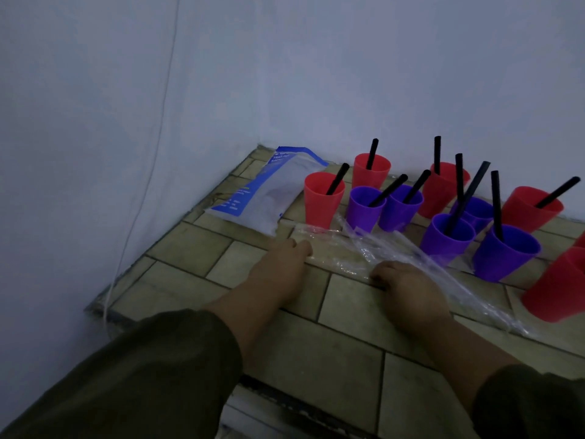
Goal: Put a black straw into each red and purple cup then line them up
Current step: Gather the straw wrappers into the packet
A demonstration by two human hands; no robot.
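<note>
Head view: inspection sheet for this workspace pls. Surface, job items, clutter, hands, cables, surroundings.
Surface: tiled tabletop, set into a wall corner.
Job's things: five purple cups and four red cups, each holding a black straw; edge red cup at far right, cropped, no straw seen.
Clutter: clear wrapper; white-and-blue bag.
Hands: left hand touches the wrapper's end, grip unclear; right hand has fingers curled on the wrapper.
Cables: thin white cable down the left wall.
Surroundings: bare walls, dim light.

Left hand (278, 264), right hand (403, 285) holding clear wrapper (342, 248)
</note>
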